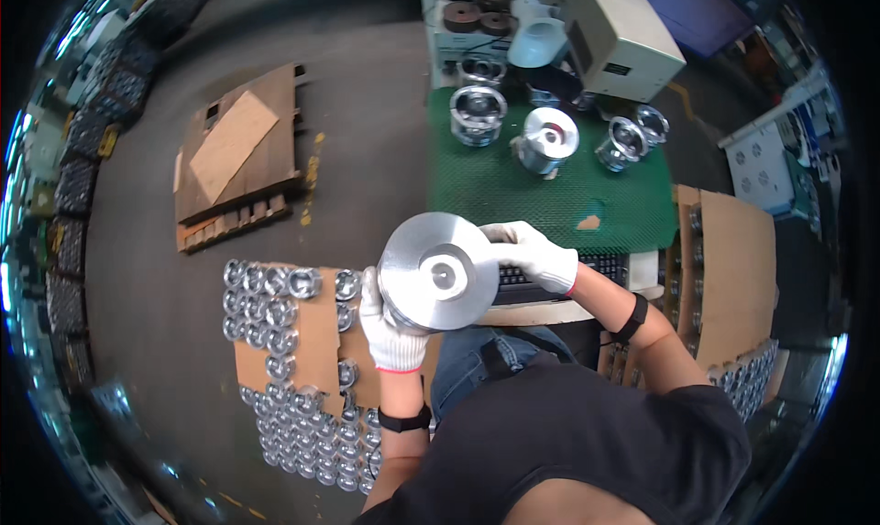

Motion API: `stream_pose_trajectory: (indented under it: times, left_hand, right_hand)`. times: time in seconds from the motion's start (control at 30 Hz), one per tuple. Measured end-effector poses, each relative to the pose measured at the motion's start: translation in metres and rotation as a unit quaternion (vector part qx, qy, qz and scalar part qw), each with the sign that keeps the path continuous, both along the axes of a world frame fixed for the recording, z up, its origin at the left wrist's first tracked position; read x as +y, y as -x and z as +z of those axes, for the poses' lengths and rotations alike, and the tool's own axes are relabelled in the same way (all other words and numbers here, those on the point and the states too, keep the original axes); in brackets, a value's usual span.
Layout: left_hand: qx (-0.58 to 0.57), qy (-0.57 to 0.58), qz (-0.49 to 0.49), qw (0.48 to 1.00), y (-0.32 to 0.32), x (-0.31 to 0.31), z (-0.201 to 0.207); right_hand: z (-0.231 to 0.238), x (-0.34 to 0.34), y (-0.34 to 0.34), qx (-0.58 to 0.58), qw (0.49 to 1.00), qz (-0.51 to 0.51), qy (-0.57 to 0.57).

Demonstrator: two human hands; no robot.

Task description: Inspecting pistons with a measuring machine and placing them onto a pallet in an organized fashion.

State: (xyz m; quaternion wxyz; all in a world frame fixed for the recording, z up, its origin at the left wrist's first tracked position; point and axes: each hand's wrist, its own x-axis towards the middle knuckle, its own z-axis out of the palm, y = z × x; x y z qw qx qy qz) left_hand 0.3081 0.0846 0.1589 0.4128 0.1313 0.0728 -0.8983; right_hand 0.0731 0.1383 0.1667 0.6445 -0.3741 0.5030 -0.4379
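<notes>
Grey workshop floor [367,94] beside a green-topped bench [559,200]
Left of the bench lies a wooden pallet [280,149]; far left of it, bright lights [78,32] glow.

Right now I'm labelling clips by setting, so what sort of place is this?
Probably a metalworking factory or workshop: many similar shiny parts sit in rows, a wooden pallet lies on the floor, and the gloved left hand holds a large round metal piece.

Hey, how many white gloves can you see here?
2 white gloves: one on the left hand, against the lower left of the large round metal part; one on the right hand, at its upper right edge. Others could be hidden.
</notes>
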Motion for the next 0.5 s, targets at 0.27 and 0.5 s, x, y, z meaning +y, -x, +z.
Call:
stream_pose_trajectory:
  times: [0.27, 0.5]
  left_hand:
    - [-0.409, 0.311, -0.36, 0.778, 0.103, 0.016, -0.04]
    - [-0.418, 0.281, -0.312, 0.806, 0.202, -0.106, -0.148]
  right_hand:
    - [-0.067, 0.063, 0.053, -0.337, 0.903, -0.237, -0.122]
    - [-0.16, 0.256, 0.119, -0.286, 0.776, -0.516, -0.224]
